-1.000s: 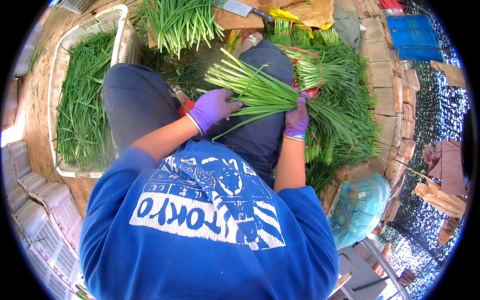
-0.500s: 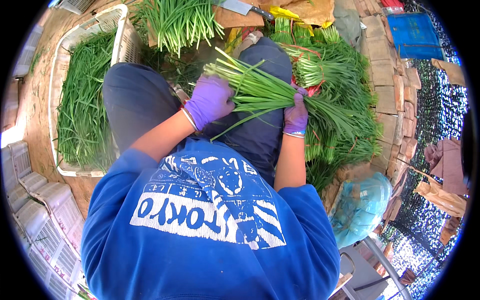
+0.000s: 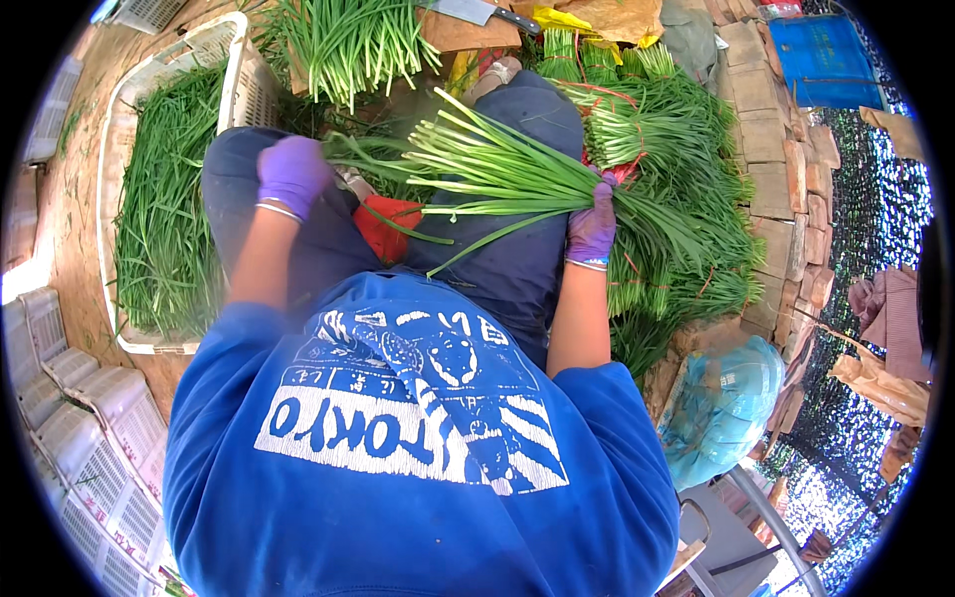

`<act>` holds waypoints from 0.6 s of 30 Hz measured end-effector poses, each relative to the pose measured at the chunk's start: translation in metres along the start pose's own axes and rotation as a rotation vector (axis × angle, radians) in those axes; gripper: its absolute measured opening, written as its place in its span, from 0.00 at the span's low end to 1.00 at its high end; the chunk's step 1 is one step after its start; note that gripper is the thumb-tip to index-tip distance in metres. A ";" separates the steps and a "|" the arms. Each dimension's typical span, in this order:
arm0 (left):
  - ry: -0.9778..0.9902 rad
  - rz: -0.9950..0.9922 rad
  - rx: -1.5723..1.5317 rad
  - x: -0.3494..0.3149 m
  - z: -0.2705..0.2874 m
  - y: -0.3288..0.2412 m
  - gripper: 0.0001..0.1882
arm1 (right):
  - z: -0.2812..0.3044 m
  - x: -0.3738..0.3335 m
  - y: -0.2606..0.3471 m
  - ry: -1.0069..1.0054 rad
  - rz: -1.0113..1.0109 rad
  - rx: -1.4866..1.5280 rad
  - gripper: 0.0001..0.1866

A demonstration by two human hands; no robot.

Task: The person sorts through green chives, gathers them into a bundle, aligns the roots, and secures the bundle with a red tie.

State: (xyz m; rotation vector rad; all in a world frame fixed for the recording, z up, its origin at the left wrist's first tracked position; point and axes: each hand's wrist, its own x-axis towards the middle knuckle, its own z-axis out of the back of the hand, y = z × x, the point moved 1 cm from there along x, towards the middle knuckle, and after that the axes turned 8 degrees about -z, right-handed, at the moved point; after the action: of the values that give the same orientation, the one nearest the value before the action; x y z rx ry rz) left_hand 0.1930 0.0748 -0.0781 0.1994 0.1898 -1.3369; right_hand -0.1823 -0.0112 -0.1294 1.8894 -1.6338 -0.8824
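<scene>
My right hand (image 3: 594, 224), in a purple glove, grips a bunch of garlic chives (image 3: 507, 169) above my right knee. The pale stem ends fan out to the left and the green leaf ends droop right. My left hand (image 3: 293, 177), gloved in purple too, is closed over my left knee and slightly blurred. A few loose chive leaves (image 3: 373, 157) trail from beside its fingers toward the bunch. To the right lie several tied bundles of chives (image 3: 647, 139), some bound with red bands.
A white plastic crate (image 3: 106, 199) at the left holds loose greens. At the top, cut chives (image 3: 353, 45) lie beside a knife (image 3: 477, 12) on a board. A brick edge (image 3: 771, 184) and a blue plastic bag (image 3: 721, 408) are at the right, stacked crates (image 3: 99, 438) at lower left.
My left hand has moved left, away from the bunch, drawing loose leaves out of it. The right hand still grips the bunch in nearly the same place. Something red now shows between my legs.
</scene>
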 end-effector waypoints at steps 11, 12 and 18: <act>-0.299 -0.493 -0.521 -0.028 0.002 -0.092 0.17 | -0.003 0.000 0.004 0.045 -0.091 0.101 0.11; -0.297 -0.504 -0.498 -0.022 -0.001 -0.100 0.16 | -0.004 0.000 0.004 0.027 -0.098 0.118 0.12; -0.194 -0.599 -0.923 -0.008 -0.016 -0.121 0.10 | 0.002 0.000 0.006 0.010 -0.081 0.136 0.10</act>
State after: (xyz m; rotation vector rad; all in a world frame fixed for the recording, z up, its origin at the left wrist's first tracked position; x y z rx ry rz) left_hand 0.0727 0.0602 -0.0959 -0.8194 0.7144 -1.7047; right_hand -0.1884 -0.0119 -0.1265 2.0613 -1.6591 -0.8112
